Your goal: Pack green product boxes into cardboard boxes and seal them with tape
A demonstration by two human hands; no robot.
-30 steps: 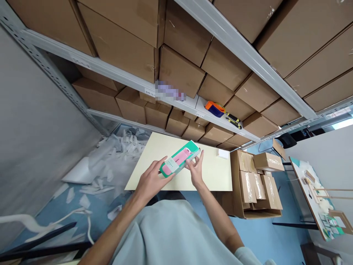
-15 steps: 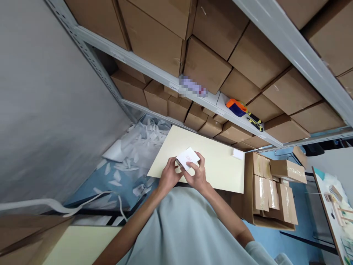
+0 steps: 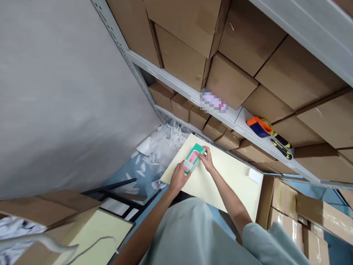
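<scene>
A small green and pink box with a white label band is held above a pale yellow tabletop. My left hand is closed around its lower end, the thumb along one side. At the upper right end, my right hand pinches the edge, where a clear or greyish flap seems to stick out; its exact shape is too small to make out. A small white block-like item lies near the tabletop's right end, apart from both hands.
Shelves packed with cardboard boxes rise behind the tabletop. An orange and blue tape dispenser and a yellow-black utility knife rest on a shelf edge. White paper scraps cover the floor at left. An open carton of smaller boxes stands right.
The box has been turned, so a green and pink face shows instead of the white one. My right hand has shifted to its upper end. The head view has moved and tilted.
</scene>
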